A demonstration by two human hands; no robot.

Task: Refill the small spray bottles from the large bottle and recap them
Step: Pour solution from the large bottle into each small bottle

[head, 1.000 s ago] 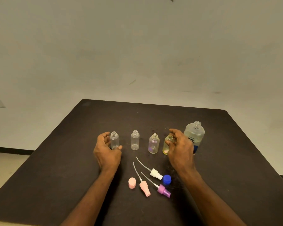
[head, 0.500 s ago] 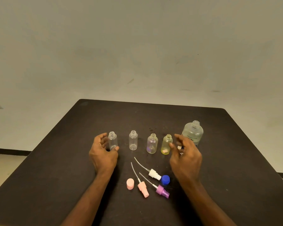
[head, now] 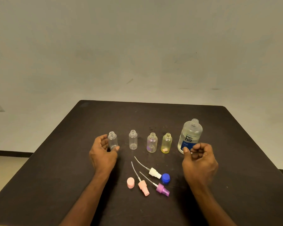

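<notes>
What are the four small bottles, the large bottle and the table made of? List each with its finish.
Four small bottles: seemingly clear plastic, glossy; the table shows through them, two are tinted purple and yellow.
Large bottle: translucent, slightly frosted plastic by its cloudy wall, with a blue printed label.
Table: dark brown matte top, faintly speckled; laminate or wood cannot be told.

1. Table top [head: 219, 136]: dark, matt, faintly rough surface.
2. Large bottle [head: 190, 136]: translucent, frosted-looking plastic; glossy blue label.
3. Two clear small bottles [head: 133, 141]: smooth, transparent plastic with threaded necks.
4. Purple-tinted small bottle [head: 152, 143] and yellow-tinted small bottle [head: 166, 143]: glossy, see-through plastic.
5. White spray head [head: 154, 172], pink spray head [head: 143, 187] and purple spray head [head: 162, 190]: opaque smooth plastic with thin translucent dip tubes.
6. Blue cap [head: 165, 178] and pink cap [head: 130, 182]: opaque plastic.
7. Wall [head: 137, 46]: matt, scuffed paint.
</notes>
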